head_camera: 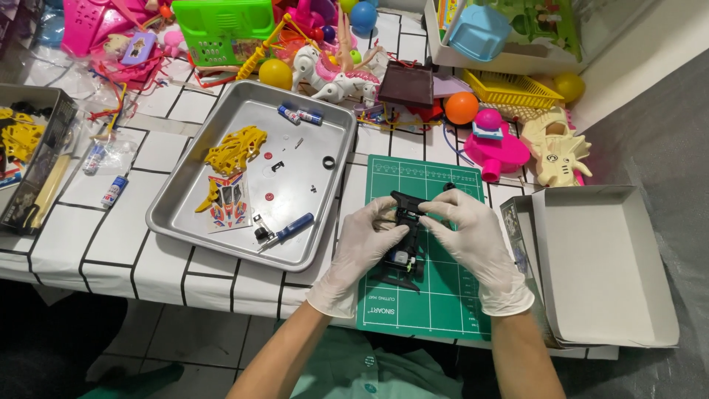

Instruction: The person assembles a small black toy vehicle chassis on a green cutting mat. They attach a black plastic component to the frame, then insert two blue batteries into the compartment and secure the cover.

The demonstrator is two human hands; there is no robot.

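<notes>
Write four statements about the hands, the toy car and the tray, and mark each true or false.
1. Both hands, left hand and right hand, wear white gloves. True.
2. The black toy car chassis lies in the metal tray. False: the hands hold it over the green cutting mat.
3. A blue-handled screwdriver lies in the tray. True.
4. The cardboard box is full of balls. False: nothing shows inside.

Metal tray point(177, 214) left, cardboard box point(605, 281) right; mat point(443, 310) between free.
</notes>
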